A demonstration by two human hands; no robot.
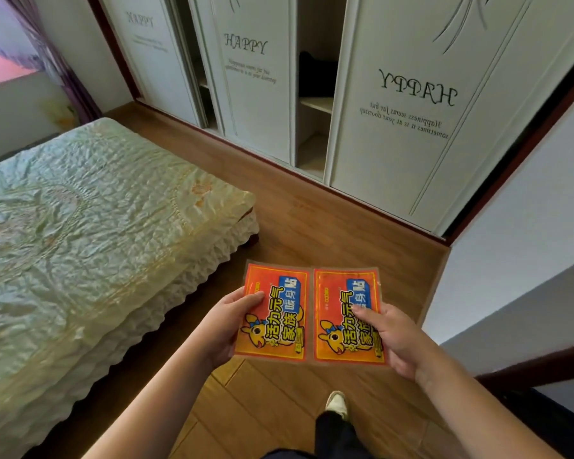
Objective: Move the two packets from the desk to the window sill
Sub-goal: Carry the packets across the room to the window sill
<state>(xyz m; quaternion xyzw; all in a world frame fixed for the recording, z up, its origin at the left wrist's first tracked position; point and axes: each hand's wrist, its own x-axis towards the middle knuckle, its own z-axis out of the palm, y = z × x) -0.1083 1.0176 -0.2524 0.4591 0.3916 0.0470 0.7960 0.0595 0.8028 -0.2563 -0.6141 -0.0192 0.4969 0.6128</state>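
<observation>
Two flat orange-red packets with yellow borders, blue labels and a cartoon animal hang side by side over the wooden floor. My left hand (227, 321) grips the left packet (275, 309) by its left edge, thumb on its face. My right hand (395, 339) grips the right packet (340, 313) by its right edge. The two packets nearly touch along their inner edges. The window sill (4, 72) shows at the far upper left, pinkish and bright, behind the bed. No desk is in view.
A bed with a pale green and yellow quilted cover (80, 220) fills the left side. A white sliding-door wardrobe (395, 104) stands ahead with one gap between its doors. A purple curtain (57, 58) hangs beside the window. A white wall (517, 246) rises on the right. My foot (337, 404) is on the floor.
</observation>
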